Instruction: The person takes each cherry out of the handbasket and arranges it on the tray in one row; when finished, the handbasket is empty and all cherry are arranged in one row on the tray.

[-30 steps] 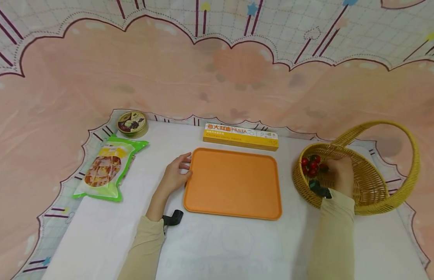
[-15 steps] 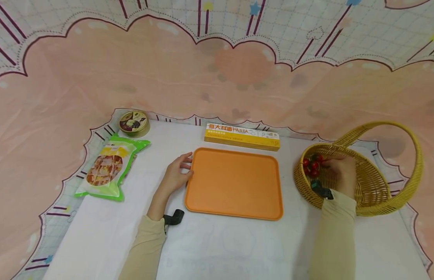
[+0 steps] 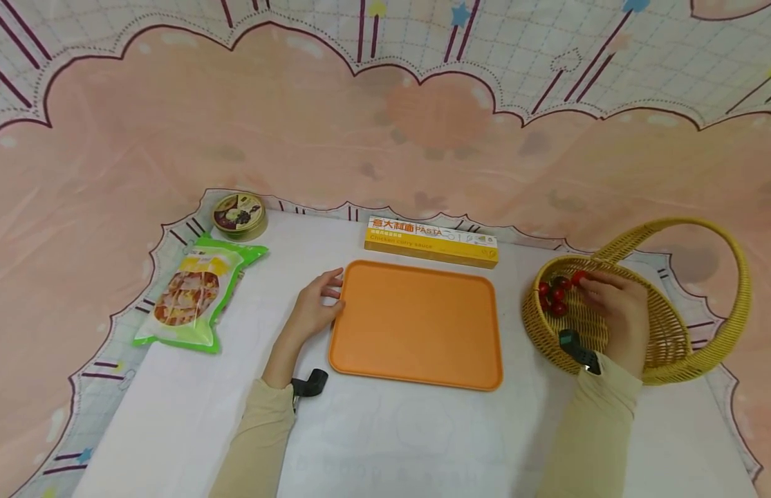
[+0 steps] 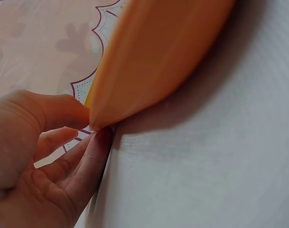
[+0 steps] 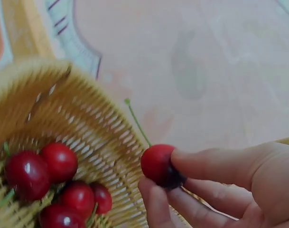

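My right hand (image 3: 619,308) pinches a red cherry (image 5: 159,164) between thumb and fingertips, its green stem pointing up. In the right wrist view the cherry is over the wicker basket (image 5: 82,111), and several other cherries (image 5: 28,175) lie inside it. At the left edge of the orange tray (image 3: 416,325), my left hand (image 3: 313,304) holds the rim. The left wrist view has the thumb on the rim of the tray (image 4: 149,61) and fingers against its underside.
A yellow pasta box (image 3: 431,242) lies behind the tray. To the left are a green food bag (image 3: 192,294) and a round tin (image 3: 239,216). The basket's tall handle (image 3: 736,277) arches up at the far right, and a patterned cloth (image 3: 385,138) hangs at the back.
The right hand has reached the cherries, taken one and drawn it up and slightly right, apart from the others. My left hand stays at the tray's edge.
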A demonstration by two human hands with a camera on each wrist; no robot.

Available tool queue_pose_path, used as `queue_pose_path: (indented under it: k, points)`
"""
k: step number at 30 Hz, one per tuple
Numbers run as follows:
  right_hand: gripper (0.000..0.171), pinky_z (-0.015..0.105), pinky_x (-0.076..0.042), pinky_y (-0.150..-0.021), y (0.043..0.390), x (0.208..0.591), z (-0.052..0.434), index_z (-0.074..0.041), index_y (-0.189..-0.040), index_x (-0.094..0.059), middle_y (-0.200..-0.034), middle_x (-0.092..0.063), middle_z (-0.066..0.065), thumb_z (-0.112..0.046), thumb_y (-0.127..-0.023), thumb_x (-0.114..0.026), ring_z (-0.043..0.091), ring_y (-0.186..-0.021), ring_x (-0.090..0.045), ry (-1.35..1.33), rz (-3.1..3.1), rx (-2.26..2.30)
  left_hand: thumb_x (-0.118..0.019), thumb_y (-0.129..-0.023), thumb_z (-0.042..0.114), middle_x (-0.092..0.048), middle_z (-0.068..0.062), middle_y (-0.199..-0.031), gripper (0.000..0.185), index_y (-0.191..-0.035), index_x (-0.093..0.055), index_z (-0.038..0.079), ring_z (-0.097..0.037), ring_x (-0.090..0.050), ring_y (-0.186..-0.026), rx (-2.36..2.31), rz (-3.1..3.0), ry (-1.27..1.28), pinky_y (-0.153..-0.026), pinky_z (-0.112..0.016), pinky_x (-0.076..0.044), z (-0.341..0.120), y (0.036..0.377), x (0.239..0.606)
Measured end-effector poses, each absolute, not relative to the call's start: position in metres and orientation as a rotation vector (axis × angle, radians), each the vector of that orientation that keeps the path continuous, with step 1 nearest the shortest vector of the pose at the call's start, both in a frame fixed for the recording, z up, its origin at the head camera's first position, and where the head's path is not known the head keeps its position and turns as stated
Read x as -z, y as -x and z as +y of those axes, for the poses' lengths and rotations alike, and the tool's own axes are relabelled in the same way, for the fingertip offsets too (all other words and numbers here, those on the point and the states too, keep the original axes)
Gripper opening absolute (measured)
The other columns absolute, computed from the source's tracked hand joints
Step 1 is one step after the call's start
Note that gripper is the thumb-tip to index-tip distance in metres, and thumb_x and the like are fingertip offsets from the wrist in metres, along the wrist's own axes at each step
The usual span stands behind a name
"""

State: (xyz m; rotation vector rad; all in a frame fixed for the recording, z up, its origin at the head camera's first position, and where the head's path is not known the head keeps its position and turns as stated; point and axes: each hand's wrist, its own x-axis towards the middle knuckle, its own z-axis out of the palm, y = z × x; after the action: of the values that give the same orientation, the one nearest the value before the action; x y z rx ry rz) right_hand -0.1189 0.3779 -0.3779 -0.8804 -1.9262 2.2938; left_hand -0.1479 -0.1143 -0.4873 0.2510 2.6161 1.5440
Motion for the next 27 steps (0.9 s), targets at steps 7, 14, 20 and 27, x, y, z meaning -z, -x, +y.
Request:
queue_pose_path:
  k: [7, 14, 20, 27]
  points:
    - [0.022, 0.024, -0.057, -0.067, 0.114, 0.375, 0.361, -0.012, -0.09, -0.077, -0.084, -0.074, 0.001, 0.006, -0.09, -0.063, 0.014, -0.075, -0.072, 0.653, -1.754, -2.512, -0.068, -0.084, -0.004, -0.059, -0.022, -0.124, 0.063, -0.143, -0.047, 0.001, -0.033, -0.063, -0.103, -1.534, 2.623, -0.233, -0.087, -0.045, -0.054, -0.117, 0.148, 0.487]
    - [0.022, 0.021, -0.056, -0.073, 0.13, 0.377, 0.294, -0.005, -0.109, -0.071, -0.094, -0.073, -0.002, 0.0, -0.087, -0.071, 0.01, -0.081, -0.072, 0.483, -1.965, -2.346, -0.067, -0.084, -0.004, -0.059, -0.023, -0.123, 0.062, -0.142, -0.047, 0.0, -0.034, -0.063, -0.102, -1.537, 2.631, -0.258, -0.086, -0.045, -0.054, -0.118, 0.15, 0.487]
    - [0.044, 0.021, -0.055, -0.079, 0.149, 0.395, 0.22, 0.006, -0.129, -0.059, -0.105, -0.066, 0.006, -0.005, -0.088, -0.071, 0.01, -0.085, -0.068, 0.351, -2.368, -2.083, -0.065, -0.083, -0.006, -0.059, -0.023, -0.12, 0.06, -0.141, -0.049, -0.002, -0.035, -0.064, -0.099, -1.544, 2.652, -0.3, -0.086, -0.045, -0.054, -0.117, 0.149, 0.487]
    - [0.041, 0.021, -0.052, -0.082, 0.159, 0.426, 0.159, 0.0, -0.128, -0.064, -0.114, -0.064, 0.02, -0.004, -0.088, -0.071, 0.019, -0.092, -0.064, 0.333, -2.503, -2.092, -0.065, -0.084, -0.005, -0.058, -0.022, -0.12, 0.06, -0.141, -0.048, -0.002, -0.034, -0.064, -0.099, -1.526, 2.643, -0.298, -0.086, -0.045, -0.053, -0.114, 0.148, 0.486]
